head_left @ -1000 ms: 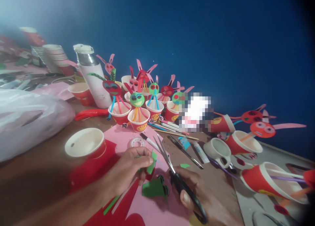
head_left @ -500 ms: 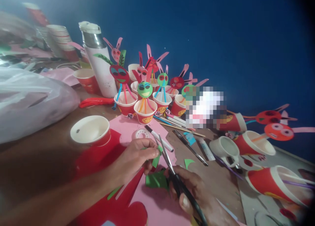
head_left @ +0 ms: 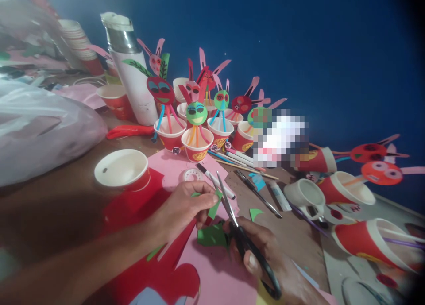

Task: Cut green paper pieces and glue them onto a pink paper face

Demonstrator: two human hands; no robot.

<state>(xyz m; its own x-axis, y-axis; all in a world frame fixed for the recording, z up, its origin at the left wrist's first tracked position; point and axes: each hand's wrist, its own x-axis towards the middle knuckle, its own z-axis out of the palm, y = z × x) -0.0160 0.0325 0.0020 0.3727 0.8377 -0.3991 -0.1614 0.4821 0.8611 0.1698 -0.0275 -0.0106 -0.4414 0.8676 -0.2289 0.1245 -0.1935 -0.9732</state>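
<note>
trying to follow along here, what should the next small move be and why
I'd probably ease the green strip into the scissors: the left hand pinches it close by them, and the right hand holds them slightly open.

one left hand (head_left: 186, 203) and one right hand (head_left: 277, 263); one pair of black-handled scissors (head_left: 244, 241); one steel-necked flask (head_left: 131, 81); one white mug (head_left: 295, 203); one translucent plastic bag (head_left: 43, 132); three green-faced paper puppets (head_left: 196, 114), one partly pixelated; one orange-faced puppet with pale-ringed eyes (head_left: 382, 174); one white notched ring (head_left: 186, 175); one small pale tube (head_left: 280, 196).
</note>
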